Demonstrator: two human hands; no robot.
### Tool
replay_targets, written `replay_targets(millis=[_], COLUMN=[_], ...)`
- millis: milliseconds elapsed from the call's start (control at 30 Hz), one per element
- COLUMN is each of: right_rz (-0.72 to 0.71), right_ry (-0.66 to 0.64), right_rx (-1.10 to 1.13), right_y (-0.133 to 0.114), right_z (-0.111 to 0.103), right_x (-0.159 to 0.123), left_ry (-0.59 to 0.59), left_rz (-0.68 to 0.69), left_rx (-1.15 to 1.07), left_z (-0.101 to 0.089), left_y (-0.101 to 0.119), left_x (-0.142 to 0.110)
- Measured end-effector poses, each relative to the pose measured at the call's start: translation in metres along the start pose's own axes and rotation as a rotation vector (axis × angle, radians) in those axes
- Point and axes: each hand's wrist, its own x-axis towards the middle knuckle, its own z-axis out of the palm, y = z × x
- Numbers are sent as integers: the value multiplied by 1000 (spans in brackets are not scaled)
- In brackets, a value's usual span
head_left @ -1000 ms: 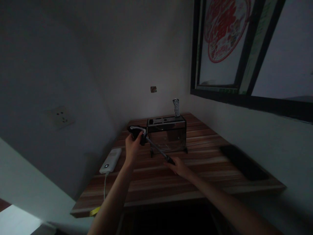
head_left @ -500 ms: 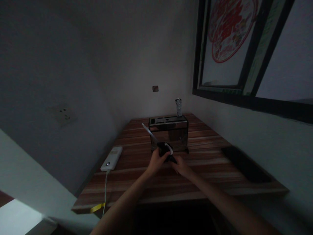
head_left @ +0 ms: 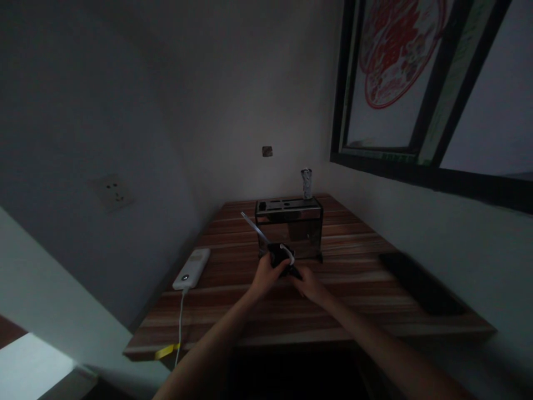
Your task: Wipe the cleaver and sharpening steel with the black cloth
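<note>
In dim light, my left hand (head_left: 266,273) grips a small black sharpener block with a white band (head_left: 282,254). My right hand (head_left: 308,284) sits just right of it, closed on a dark handle (head_left: 295,272). A thin metal rod or blade (head_left: 255,227) runs up and to the left from the block, ending above the wooden table (head_left: 258,311). Both hands hover in front of a shiny metal knife holder with slots on top (head_left: 290,225).
A white power bank (head_left: 192,268) with a cable (head_left: 180,325) lies at the table's left edge. At the right lies a flat black slab (head_left: 420,282). A small cylinder (head_left: 307,183) stands behind the holder. A wall socket (head_left: 113,193) is left, a window frame (head_left: 420,166) right.
One second ago my left hand held the block up at the holder's left end, far from the right hand. It has slid down the rod to meet the right hand.
</note>
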Motion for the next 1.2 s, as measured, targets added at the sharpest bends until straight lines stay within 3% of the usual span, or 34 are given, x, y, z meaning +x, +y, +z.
replay_targets(millis=[167,400,967,1200], right_rz=[-20,-19,12,7], right_ry=[10,-40,-55,-57], right_rx=[-14,-34,-1,-8], right_y=[1,-2,-2,-4], right_z=[1,2,5,4], right_x=[2,3,0,-2], left_ry=[33,179,481,503], left_rz=[0,25,138,175], left_rx=[37,39,-2,-127], left_z=[-2,-14,-79,-87], left_y=[-2,3,50,60], left_x=[3,7,44,52])
